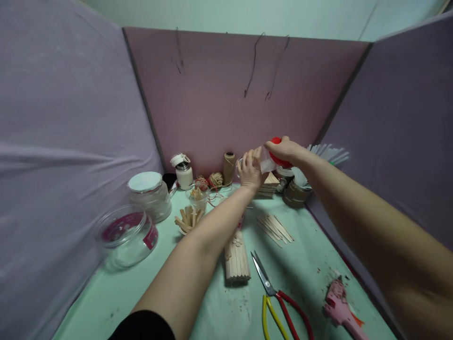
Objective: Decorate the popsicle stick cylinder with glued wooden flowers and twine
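Observation:
Both my hands are raised at the back of the table, close together. My right hand is closed over the red cap of a clear plastic bottle, which is tilted sideways. My left hand curls its fingers at the bottle's other end; what they pinch is hidden. Below the hands lies a stack of wooden pieces. A panel of joined wooden sticks lies under my left forearm, and loose sticks lie to its right.
Scissors with red and yellow handles and a pink glue gun lie at the front right. Two clear jars, cups of sticks, twine spools and a white bottle stand left and back. Purple panels wall the table.

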Demonstrator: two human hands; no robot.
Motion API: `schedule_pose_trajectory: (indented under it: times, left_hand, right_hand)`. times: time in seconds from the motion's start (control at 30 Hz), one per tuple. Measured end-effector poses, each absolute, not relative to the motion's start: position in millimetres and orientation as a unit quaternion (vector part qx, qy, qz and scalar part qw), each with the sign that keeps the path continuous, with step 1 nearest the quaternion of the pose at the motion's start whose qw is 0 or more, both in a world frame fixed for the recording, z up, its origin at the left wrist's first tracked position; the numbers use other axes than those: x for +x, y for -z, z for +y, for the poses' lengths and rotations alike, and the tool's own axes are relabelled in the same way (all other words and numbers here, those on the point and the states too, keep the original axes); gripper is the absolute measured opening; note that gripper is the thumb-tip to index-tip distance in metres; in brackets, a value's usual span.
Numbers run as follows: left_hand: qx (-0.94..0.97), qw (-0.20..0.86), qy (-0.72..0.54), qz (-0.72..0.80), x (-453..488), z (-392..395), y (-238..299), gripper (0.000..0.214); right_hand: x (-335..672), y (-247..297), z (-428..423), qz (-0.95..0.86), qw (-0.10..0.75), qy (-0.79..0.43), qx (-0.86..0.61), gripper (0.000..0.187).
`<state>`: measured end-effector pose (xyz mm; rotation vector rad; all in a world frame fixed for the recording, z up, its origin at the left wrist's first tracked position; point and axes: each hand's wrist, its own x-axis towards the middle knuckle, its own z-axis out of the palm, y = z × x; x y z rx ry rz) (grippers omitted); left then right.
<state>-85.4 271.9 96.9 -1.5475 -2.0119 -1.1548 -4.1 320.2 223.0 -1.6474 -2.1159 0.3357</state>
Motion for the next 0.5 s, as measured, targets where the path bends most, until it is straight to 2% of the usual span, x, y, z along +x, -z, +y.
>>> schedule_pose_trajectory:
  times: [0.1, 0.27, 0.37, 0.5]
  left_hand:
    - [-0.583, 0.166, 0.414, -0.679, -91.8, 261.6, -102.9, 0.075]
    - [-0.626, 0.112, 0.434, -0.638, -101.7, 247.8, -104.5, 0.079]
    - [-0.653, 0.071, 0.45, -0.605, -115.6, 244.3, -105.1, 0.088]
    - [-0.698, 0.031, 0.465, -0.543, -139.8, 242.0, -118.7, 0.098]
  right_hand:
    - [8.2, -219.0, 306.4, -0.776, 0.223, -0.106, -0.581, 0.072]
    - [19.9, -210.6, 284.6, -0.824, 0.227, -0.042, -0.517, 0.071]
    - [26.2, -214.2, 286.1, -0.903, 0.194, 0.039, -0.383, 0.076]
    - [35.1, -239.3, 300.3, -0.982, 0.124, 0.065, -0.123, 0.084]
